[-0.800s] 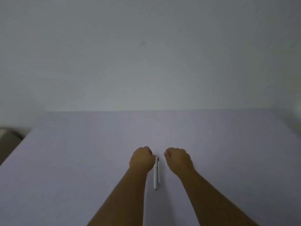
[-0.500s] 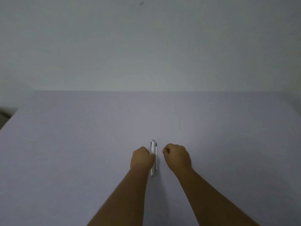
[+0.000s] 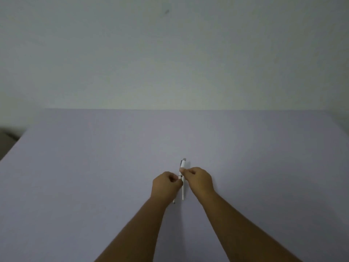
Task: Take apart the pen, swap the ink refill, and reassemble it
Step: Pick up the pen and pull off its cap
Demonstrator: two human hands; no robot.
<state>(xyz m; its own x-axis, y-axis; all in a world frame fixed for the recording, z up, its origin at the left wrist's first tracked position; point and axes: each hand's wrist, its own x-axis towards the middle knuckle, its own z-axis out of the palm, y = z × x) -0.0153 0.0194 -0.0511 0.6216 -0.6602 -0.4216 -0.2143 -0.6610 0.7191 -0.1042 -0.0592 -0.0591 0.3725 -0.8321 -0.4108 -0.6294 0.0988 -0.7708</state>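
Closing in since a moment ago, I see both hands now pinching the pen (image 3: 182, 168): left hand (image 3: 166, 184) low, right hand (image 3: 200, 179) higher, mid-table (image 3: 75, 186) toward the near edge; refill (image 3: 183, 191) alongside. Disassembly looks about to start.

Both forearms are bare to the frame's edge, with no sleeves, watch or rings visible.

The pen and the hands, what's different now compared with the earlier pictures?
Both hands closed in from either side: the left hand and right hand now pinch the pen at its middle. The thin refill stayed lying on the table beside it.
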